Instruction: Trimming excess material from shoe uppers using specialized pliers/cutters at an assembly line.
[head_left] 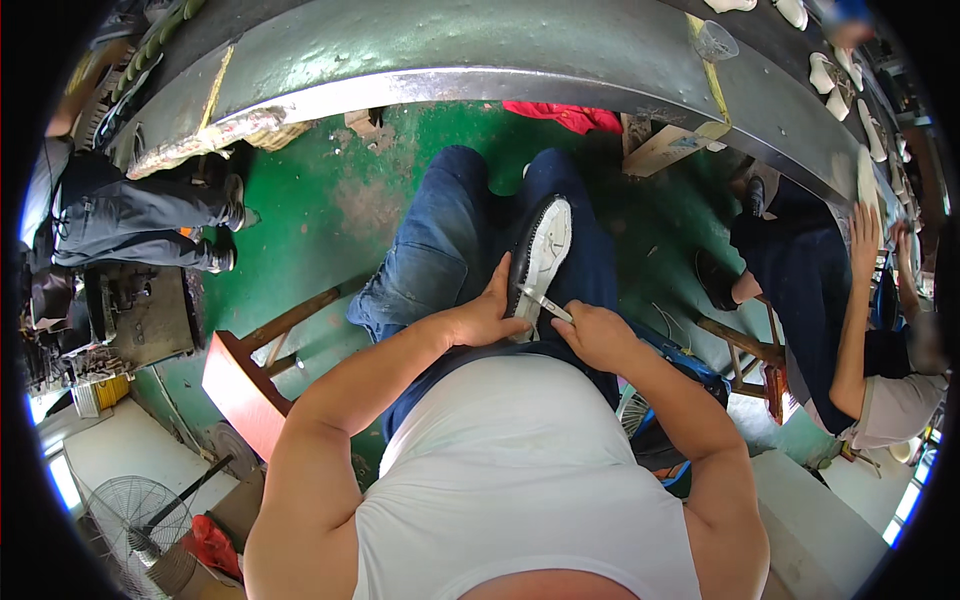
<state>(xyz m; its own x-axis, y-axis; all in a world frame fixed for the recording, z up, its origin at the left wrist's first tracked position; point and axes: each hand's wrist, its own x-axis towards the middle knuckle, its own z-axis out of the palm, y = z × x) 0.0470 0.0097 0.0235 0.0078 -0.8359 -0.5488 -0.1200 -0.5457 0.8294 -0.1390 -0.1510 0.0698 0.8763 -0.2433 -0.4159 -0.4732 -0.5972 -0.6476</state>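
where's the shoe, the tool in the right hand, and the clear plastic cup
shoe (545, 245): head view, on the white sole, resting on the lap
thin metal tool (548, 304): head view, on the blade between right hand and sole
clear plastic cup (716, 42): head view, on its side wall, atop the conveyor

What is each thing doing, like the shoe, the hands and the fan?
Shoe: sole up, lying on the lap.
Left hand: gripping the shoe's edge.
Right hand: closed on a thin metal tool that touches the sole.
Fan: on the floor; spinning or not, cannot tell.
Plastic cup: upright on the bench.
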